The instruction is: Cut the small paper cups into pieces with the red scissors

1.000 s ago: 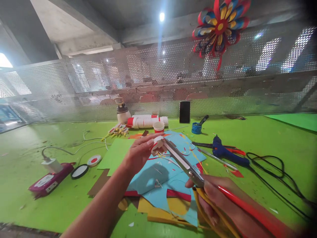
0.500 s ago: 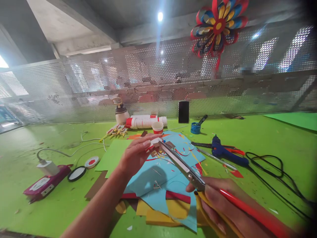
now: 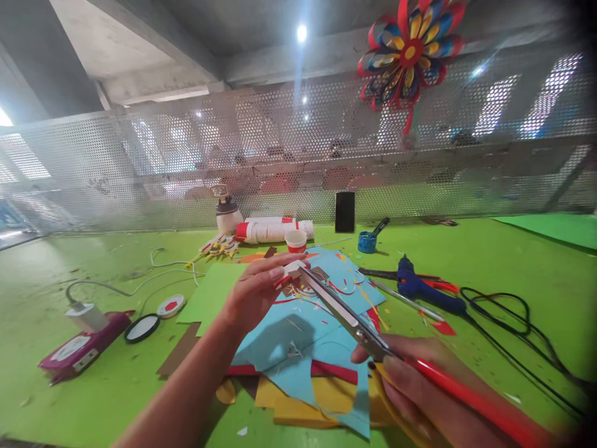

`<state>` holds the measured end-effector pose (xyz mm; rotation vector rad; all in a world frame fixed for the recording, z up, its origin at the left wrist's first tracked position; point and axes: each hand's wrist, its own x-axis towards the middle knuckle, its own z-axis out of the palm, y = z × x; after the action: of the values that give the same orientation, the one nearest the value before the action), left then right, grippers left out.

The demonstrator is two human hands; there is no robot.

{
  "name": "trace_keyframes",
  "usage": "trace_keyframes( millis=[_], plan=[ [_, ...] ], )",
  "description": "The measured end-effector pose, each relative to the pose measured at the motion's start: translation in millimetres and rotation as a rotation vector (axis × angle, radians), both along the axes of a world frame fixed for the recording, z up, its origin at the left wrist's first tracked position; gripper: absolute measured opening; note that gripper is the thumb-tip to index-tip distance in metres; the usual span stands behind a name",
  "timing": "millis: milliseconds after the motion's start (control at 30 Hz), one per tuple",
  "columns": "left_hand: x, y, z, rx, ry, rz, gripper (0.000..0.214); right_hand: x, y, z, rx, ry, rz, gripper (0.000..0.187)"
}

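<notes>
My left hand (image 3: 254, 289) pinches a small white and red paper-cup piece (image 3: 293, 270) above the green table. Long scissors (image 3: 342, 311) with red and yellow handles sit in my right hand (image 3: 410, 386) at the lower right, their blade tips at the cup piece. Under both hands lie blue paper sheets (image 3: 298, 336) over yellow and red ones, strewn with thin paper offcuts.
A blue glue gun (image 3: 422, 286) with a black cord lies to the right. A stack of paper cups (image 3: 275, 230), one cup (image 3: 295, 240), a bottle (image 3: 228, 214), a dark phone (image 3: 345, 211) and a blue lid stand behind. A pink device (image 3: 79, 345) and round lids lie at left. A paper flower (image 3: 408, 53) hangs on the mesh wall.
The view has shifted slightly. My hands keep the same hold, and the scissor blades stay at the cup piece with little movement.
</notes>
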<state>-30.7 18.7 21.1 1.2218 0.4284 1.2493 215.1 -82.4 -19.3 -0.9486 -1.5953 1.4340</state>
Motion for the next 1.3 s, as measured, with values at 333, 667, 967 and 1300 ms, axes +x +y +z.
trace_keyframes(
  millis=[333,667,967,1300],
  plan=[
    [-12.1,10.0,-1.9,0.131,0.172,-0.035,0.034,-1.3,2.8,5.0,0.012,-0.092,-0.033,0.046],
    [-16.7,12.0,-1.1,0.162,0.147,-0.098,0.045,-1.5,9.9,13.9,0.063,-0.067,0.066,0.048],
    [-0.6,4.0,-1.6,0.224,0.031,-0.018,0.041,-5.9,17.3,-4.0,0.454,-0.331,-0.139,0.047],
    [7.8,-1.6,-5.9,0.221,0.064,0.031,0.06,-9.0,13.0,2.1,0.567,-0.353,-0.142,0.035]
  ],
)
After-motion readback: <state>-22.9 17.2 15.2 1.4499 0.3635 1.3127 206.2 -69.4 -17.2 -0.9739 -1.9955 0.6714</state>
